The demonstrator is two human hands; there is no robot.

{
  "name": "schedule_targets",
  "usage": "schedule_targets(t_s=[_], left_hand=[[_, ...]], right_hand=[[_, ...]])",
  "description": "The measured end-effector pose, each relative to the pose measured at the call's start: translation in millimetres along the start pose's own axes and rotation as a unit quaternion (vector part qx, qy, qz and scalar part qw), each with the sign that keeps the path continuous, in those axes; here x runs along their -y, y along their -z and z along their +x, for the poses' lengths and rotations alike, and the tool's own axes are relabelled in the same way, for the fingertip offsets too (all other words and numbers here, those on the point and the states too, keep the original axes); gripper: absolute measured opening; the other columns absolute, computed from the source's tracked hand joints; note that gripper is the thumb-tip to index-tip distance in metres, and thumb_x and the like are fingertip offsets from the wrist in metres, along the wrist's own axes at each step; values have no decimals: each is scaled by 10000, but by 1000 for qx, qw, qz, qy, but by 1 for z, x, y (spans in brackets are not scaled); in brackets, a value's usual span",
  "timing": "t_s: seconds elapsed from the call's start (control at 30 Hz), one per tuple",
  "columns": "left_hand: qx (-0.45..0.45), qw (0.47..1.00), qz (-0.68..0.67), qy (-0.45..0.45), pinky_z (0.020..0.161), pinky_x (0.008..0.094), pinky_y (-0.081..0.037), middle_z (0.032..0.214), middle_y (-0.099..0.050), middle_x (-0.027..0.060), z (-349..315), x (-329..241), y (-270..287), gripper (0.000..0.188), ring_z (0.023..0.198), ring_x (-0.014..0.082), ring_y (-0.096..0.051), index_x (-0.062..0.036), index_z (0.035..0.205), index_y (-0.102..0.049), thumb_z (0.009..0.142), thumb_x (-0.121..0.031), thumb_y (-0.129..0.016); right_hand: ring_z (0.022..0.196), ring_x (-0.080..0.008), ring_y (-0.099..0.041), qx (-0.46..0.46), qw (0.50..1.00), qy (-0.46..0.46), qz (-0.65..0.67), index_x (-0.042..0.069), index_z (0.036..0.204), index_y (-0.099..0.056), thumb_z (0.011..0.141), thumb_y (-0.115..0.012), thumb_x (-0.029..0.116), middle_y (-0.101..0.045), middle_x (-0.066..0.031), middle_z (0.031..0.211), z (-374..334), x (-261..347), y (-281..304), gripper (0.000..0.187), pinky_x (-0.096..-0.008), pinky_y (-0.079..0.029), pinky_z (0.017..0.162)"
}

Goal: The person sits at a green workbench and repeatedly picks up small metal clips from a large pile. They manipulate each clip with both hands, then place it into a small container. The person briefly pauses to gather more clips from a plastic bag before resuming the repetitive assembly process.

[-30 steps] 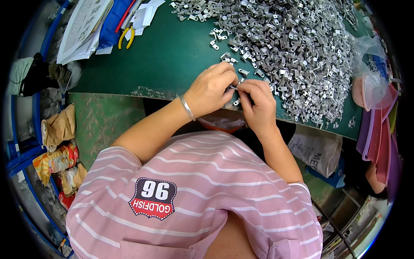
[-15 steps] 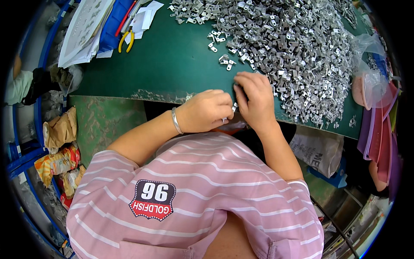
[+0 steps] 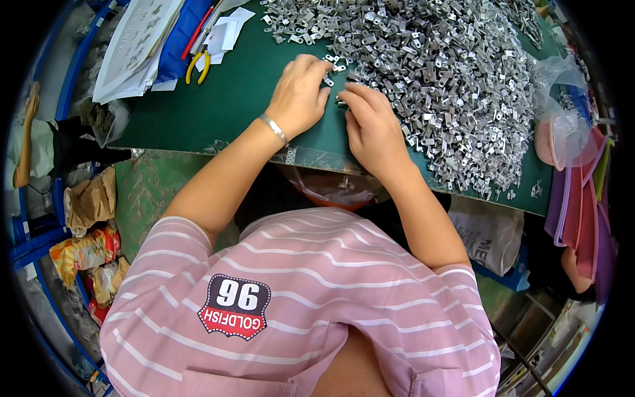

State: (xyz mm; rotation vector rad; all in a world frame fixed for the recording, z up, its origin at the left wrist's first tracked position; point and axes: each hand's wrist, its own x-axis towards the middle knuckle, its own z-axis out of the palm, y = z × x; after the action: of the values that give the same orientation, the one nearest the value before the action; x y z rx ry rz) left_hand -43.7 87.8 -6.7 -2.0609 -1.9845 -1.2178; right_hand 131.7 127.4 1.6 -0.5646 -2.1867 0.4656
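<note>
Small bent silver metal clips, each with a hole, lie in a large heap [image 3: 443,86] on the green table [image 3: 238,109]. My left hand [image 3: 299,96] is at the heap's left edge, its curved fingers over a few loose clips [image 3: 335,67] and its thumb apart from them. Just to its right, my right hand [image 3: 376,129] rests low on the tabletop. Its fingertips touch a clip [image 3: 340,100], while the thumb stands away from the fingers. Below the table edge, a reddish-orange container lined with clear plastic [image 3: 337,190] shows between my forearms.
Yellow-handled pliers [image 3: 198,66], papers [image 3: 132,49] and a blue tray [image 3: 177,49] lie at the far left. A pink container [image 3: 546,142] with clear plastic stands at the right. Another person [image 3: 34,145] is by the blue shelving at the left edge.
Both hands have moved from the near table edge up onto the tabletop, the left one farther. The clip at my left fingers is out of sight, and the lined container is uncovered.
</note>
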Motion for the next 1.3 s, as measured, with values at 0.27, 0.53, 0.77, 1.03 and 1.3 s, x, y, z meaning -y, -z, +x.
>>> schedule_targets(t_s=[0.27,0.53,0.77,1.03,1.3], left_hand=[[135,976,-156,72,745,352,-529,964,-590,108,-28,-26,18,182,833,240,-627,-29,945,-670,785,45,-717],[145,974,-155,-83,729,379,-518,955,-586,105,-56,-35,27,328,849,301,-606,-49,944,-685,688,-119,-877],[163,970,-178,-13,832,401,-524,1059,-615,127,-51,-44,29,499,944,328,-623,-39,1105,-671,680,-184,-889],[138,974,-167,-68,799,417,-503,990,-606,134,-47,-45,8,210,905,339,-614,-36,920,-658,751,-37,-784],[111,986,-126,-25,821,430,-504,1021,-591,142,-56,-41,25,411,935,351,-609,-35,1085,-627,730,-109,-821]], right_hand=[[1013,-347,-629,62,987,-112,100,28,1103,-664,769,-709,-91,-640,-141,1081,-32,0,15,357,-412,-526,876],[978,-322,-641,59,994,-54,76,12,1055,-680,791,-696,-114,-640,-153,1090,-56,8,34,293,-378,-541,814],[908,-330,-628,53,982,-159,80,-2,1083,-661,826,-711,-36,-658,-151,990,-52,11,49,264,-406,-505,804],[834,-332,-616,80,981,-156,86,8,1081,-630,779,-709,-51,-628,-148,889,-53,15,46,317,-404,-493,759],[995,-388,-606,131,988,-53,65,-12,1143,-653,781,-734,-45,-614,-183,1176,-57,-2,36,373,-440,-498,860]])
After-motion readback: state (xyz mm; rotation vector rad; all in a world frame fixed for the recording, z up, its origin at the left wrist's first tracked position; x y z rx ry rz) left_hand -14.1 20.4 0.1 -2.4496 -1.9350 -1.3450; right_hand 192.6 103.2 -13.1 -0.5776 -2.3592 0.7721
